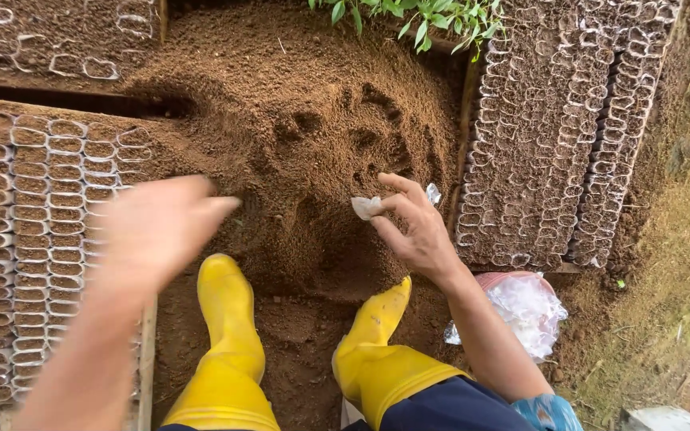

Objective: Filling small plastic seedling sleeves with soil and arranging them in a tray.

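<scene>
We note the right hand (417, 231) pinching a small clear plastic bag (367, 207) between thumb and fingers, above the near slope of the soil heap (297, 120). The bag looks crumpled, so we cannot tell its long axis or which way its mouth points. The left hand (161, 227) is blurred, fingers loosely extended, holding nothing. We judge filling is in hand; opening the bag's mouth comes first.

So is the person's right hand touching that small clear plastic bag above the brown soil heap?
Touching. The head view shows the right hand pinching the small clear plastic bag between its fingertips.
</scene>
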